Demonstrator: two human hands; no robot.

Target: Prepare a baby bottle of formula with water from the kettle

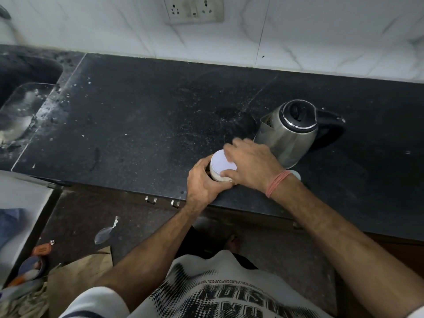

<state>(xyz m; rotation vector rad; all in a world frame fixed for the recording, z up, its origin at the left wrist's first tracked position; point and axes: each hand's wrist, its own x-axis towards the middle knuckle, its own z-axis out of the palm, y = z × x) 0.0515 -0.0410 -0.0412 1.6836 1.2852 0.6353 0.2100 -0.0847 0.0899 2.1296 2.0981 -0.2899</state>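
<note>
A small round container with a white lid stands near the front edge of the black countertop. My left hand grips its side from the left. My right hand lies over the lid, with thumb and fingers curled round its rim. Just behind and to the right stands a steel kettle with a black lid and handle, its spout facing left. A pale round object peeks out behind my right wrist; no baby bottle is clearly in view.
A sink lies at the far left of the counter. A wall socket panel sits on the white tiled wall behind. Drawer handles show under the counter edge. Clutter lies on the floor at lower left.
</note>
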